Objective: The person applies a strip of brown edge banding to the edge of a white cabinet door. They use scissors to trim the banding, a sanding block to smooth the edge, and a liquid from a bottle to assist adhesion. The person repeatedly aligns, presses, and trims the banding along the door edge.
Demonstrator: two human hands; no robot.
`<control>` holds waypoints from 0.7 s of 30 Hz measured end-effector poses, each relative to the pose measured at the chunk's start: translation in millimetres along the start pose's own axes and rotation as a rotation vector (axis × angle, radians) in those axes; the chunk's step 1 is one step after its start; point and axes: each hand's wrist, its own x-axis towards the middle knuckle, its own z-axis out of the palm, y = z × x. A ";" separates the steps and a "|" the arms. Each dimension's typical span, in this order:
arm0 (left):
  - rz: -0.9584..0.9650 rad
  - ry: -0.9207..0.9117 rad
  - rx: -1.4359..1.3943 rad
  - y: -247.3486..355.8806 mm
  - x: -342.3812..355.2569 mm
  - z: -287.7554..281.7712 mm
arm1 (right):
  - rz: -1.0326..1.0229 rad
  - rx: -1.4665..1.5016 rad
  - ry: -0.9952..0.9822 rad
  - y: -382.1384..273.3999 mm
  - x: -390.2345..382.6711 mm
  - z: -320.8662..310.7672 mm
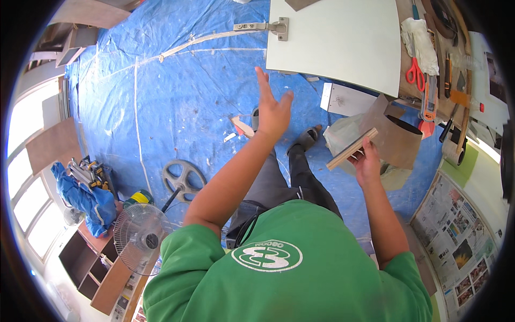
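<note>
A short wooden strip (348, 151) is gripped in the right hand (368, 165), off the near edge of a white panel (335, 45). The left hand (274, 115) is held open by the panel's near left corner.

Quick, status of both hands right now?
Left hand: open, nothing visibly held.
Right hand: closed on a flat wooden block.

Blue floor sheet (188, 102) — on it, grey spoked base (184, 185) and scrap (244, 127), perhaps wood.
</note>
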 end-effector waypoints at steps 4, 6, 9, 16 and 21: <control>-0.072 0.045 -0.251 21.2 14.9 12.8 | -0.007 -0.040 -0.008 -3.9 1.5 10.5; -0.129 0.109 -0.332 30.1 14.0 22.1 | -0.032 -0.065 -0.002 -4.8 6.0 12.5; -0.231 0.173 -0.496 48.1 12.7 34.3 | -0.064 -0.015 0.022 2.6 14.7 4.3; -0.327 0.184 -0.846 73.3 18.4 22.0 | -0.133 0.409 0.071 -22.2 30.7 -3.4; -0.462 0.169 -0.917 80.9 25.0 10.3 | -0.249 0.536 0.024 -58.2 67.7 -10.2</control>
